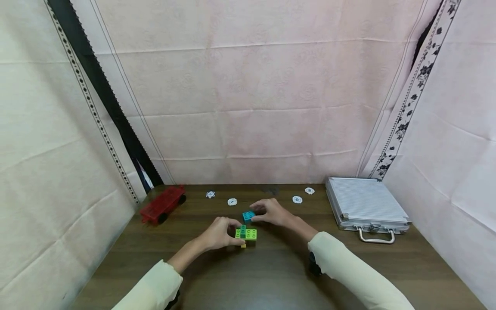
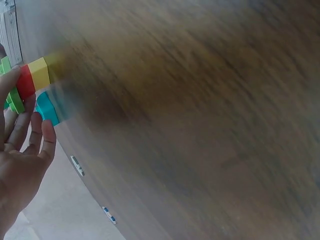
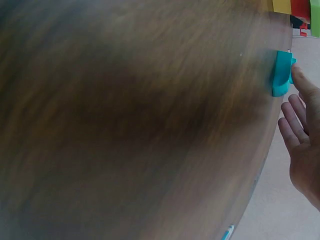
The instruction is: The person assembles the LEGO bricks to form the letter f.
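My left hand (image 1: 218,234) grips a stack of toy building bricks between thumb and fingers. Lime green bricks (image 1: 251,234) top the stack with a darker green one (image 1: 243,231) among them. Below them come a red brick (image 2: 26,82) and a yellow brick (image 2: 39,72), plain in the left wrist view. Just beyond stands a teal curved brick (image 3: 281,74) with studs. My right hand (image 1: 273,212) is at its right side, thumb against or very near it. The other visible fingers extend loosely past it; the index finger's contact is unclear.
At the back left stands a red toy wagon (image 1: 164,204) with black wheels. Several poker chips (image 1: 232,201) lie along the back of the wooden table (image 1: 217,280). A silver case (image 1: 366,202) lies at the right, handle toward me. Pale cloth (image 1: 263,86) hangs around.
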{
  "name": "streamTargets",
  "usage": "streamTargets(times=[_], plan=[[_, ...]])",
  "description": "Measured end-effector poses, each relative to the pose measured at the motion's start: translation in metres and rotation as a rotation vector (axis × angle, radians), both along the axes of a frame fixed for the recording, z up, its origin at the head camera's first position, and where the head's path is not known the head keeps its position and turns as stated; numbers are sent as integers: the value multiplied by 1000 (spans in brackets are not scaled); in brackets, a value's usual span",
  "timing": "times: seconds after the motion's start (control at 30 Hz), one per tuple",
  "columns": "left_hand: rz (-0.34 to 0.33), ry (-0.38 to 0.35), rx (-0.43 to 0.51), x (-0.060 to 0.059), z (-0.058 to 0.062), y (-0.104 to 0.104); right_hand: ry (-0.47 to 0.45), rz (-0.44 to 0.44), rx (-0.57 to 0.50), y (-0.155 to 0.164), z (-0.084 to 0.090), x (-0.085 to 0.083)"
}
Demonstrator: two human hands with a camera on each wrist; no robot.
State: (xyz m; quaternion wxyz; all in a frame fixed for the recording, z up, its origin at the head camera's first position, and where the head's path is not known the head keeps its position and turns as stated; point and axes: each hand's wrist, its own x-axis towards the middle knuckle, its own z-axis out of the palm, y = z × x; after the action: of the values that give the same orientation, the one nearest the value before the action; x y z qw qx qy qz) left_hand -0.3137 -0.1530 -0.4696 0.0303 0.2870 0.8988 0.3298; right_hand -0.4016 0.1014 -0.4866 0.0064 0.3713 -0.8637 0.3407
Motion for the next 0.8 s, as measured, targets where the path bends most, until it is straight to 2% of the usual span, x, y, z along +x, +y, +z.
streamTargets(times=[0.4, 0.6, 0.8], plan=[[-4, 31, -16, 0, -1, 3, 50, -7, 71, 0, -7, -1], [7, 30, -33, 1, 1, 3, 109, 48, 92, 16, -6, 7], [-17, 32, -2, 1, 6, 3, 105, 62, 130, 32, -2, 17]])
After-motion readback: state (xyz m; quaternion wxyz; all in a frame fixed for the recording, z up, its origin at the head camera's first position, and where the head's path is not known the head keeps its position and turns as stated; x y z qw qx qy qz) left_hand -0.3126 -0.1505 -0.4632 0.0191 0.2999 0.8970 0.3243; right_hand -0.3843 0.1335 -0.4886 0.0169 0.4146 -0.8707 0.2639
